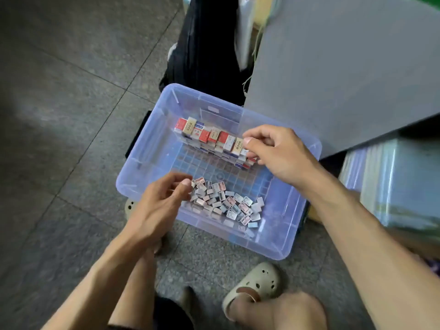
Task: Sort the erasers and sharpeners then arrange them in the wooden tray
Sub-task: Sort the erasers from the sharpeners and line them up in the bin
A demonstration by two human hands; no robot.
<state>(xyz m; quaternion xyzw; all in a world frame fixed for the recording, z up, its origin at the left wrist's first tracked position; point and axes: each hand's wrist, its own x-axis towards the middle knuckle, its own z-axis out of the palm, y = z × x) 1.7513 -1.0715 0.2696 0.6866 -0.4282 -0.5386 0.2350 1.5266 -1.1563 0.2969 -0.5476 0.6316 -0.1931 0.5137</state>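
Note:
A clear blue-tinted plastic bin point(152, 148) stands on the floor. Wrapped erasers point(209, 136) in red, tan and white sleeves stand stacked in rows along its far wall. A loose heap of several small sharpeners point(226, 203) lies near its front wall. My left hand point(162, 201) hovers with curled fingers at the left edge of the sharpener heap; what it holds is unclear. My right hand point(273, 153) reaches over the right end of the eraser rows, with fingertips pinching an eraser there. No wooden tray is in view.
A grey tabletop point(345, 67) overhangs at the right, with stacked plastic boxes point(392, 186) under it. A black bag point(209, 44) stands behind the bin. My feet in beige clogs point(257, 287) sit in front of the bin on the grey tiled floor point(71, 91).

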